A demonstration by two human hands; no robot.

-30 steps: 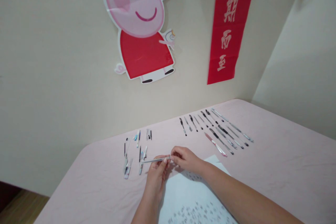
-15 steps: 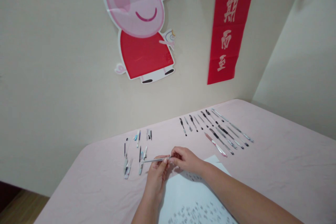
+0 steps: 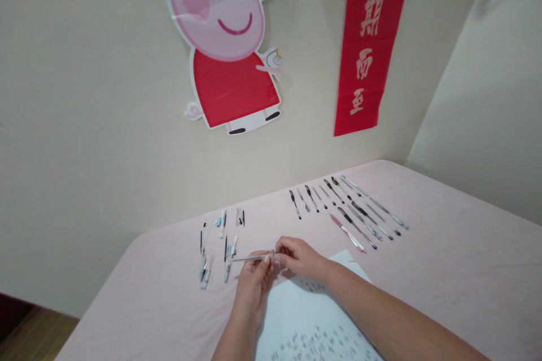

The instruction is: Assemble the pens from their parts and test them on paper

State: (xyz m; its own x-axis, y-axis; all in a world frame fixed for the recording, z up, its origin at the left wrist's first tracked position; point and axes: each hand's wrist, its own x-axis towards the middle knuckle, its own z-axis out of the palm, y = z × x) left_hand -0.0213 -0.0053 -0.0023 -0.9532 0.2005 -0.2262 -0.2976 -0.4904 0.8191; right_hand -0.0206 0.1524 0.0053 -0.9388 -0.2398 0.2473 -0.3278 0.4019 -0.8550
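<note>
A thin clear pen (image 3: 248, 259) is held level just above the pink table (image 3: 444, 271), its free end pointing left. My left hand (image 3: 252, 285) pinches its middle from below, fingers closed. My right hand (image 3: 300, 256) pinches its right end, fingers closed too. Under both wrists lies a white sheet of paper (image 3: 305, 321) with small handwriting. Left of the hands lie several pen parts and caps (image 3: 215, 248) in small groups. To the right, a row of several whole pens (image 3: 351, 208) lies side by side.
The table stands in a corner of cream walls. A cartoon pig cut-out (image 3: 231, 39) and a red banner with white characters (image 3: 368, 39) hang on the wall behind. The table's left edge drops to a wooden floor (image 3: 29, 338).
</note>
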